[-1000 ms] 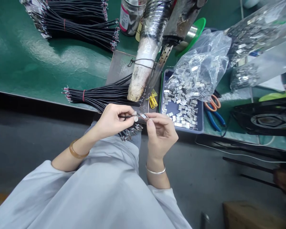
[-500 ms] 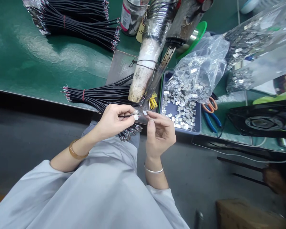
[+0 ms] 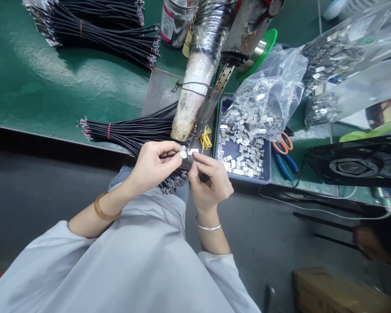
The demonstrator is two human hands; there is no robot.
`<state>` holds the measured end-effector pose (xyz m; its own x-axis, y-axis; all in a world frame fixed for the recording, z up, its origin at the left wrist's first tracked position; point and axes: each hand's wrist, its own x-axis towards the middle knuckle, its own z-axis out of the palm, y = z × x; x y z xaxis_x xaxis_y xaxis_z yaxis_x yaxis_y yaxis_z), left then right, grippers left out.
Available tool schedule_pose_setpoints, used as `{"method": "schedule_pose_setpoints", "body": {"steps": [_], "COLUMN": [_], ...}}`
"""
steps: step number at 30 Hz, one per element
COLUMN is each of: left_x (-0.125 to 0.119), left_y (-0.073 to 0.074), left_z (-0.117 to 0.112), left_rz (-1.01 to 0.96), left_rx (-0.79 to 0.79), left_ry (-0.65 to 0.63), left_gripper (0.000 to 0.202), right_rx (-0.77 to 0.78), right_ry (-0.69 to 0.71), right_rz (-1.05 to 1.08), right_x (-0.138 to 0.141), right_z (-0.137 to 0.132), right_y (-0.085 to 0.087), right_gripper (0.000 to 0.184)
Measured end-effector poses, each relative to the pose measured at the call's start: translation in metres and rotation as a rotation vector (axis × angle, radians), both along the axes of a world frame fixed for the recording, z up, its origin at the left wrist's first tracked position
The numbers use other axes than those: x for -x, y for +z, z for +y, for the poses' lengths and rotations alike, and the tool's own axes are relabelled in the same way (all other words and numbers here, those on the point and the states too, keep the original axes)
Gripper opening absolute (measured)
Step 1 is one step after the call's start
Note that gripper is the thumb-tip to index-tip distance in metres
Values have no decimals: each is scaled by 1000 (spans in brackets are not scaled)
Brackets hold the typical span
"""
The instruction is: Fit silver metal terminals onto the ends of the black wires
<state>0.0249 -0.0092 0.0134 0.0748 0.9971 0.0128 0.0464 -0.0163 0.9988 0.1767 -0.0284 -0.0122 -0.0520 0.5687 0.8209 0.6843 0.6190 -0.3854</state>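
Observation:
My left hand (image 3: 154,166) is closed in a pinch on the end of a thin black wire (image 3: 170,155), just off the bench's front edge. My right hand (image 3: 210,182) is closed too, with its thumb and forefinger gripping a small metal clip (image 3: 193,151) that meets the wire's tip. A banded bundle of black wires (image 3: 133,130) lies on the green bench behind my left hand. Below my hands, more wire ends with clips (image 3: 172,183) hang over my lap. A blue tray (image 3: 265,163) of loose metal clips sits just right of my right hand.
A wrapped soldering tool (image 3: 195,82) slants down over a grey plate (image 3: 158,93). Clear bags of clips (image 3: 270,95) lie behind the tray. Scissors and blue pliers (image 3: 285,150) rest right of the tray, beside a black fan (image 3: 358,163). Another wire bundle (image 3: 97,30) and a jar (image 3: 174,19) stand far left.
My right hand has curled in tighter and shifted slightly left, bringing the clip up against the wire tip. The view has drifted a little to the right.

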Motion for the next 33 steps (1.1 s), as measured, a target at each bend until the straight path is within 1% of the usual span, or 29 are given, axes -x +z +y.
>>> {"method": "schedule_pose_setpoints", "body": {"steps": [5, 10, 13, 19, 23, 25, 28, 30, 33], "left_x": [-2, -3, -2, 1, 0, -1, -2, -3, -4], "left_y": [0, 2, 4, 7, 7, 6, 5, 3, 1], "left_z": [0, 2, 3, 5, 3, 2, -1, -2, -2], "left_rz": [-22, -56, -62, -34, -24, -23, 4, 12, 4], "left_rx": [-9, -14, -20, -1, 16, 23, 16, 8, 4], "left_ry": [34, 61, 57, 4, 24, 23, 11, 11, 30], "left_gripper": [19, 17, 16, 18, 19, 20, 18, 17, 15], "right_rx": [-40, -47, -48, -56, -49, -7, 118, 170, 189], "right_ry": [26, 0, 1, 53, 72, 43, -13, -11, 12], "right_rz": [-24, -64, -68, -63, -51, -22, 26, 42, 44], "right_x": [-2, -1, 0, -3, -4, -3, -1, 0, 0], "right_z": [6, 8, 8, 7, 5, 3, 1, 0, -1], "right_y": [2, 6, 7, 7, 7, 8, 11, 13, 15], "right_gripper": [18, 15, 15, 17, 15, 15, 16, 15, 16]}}
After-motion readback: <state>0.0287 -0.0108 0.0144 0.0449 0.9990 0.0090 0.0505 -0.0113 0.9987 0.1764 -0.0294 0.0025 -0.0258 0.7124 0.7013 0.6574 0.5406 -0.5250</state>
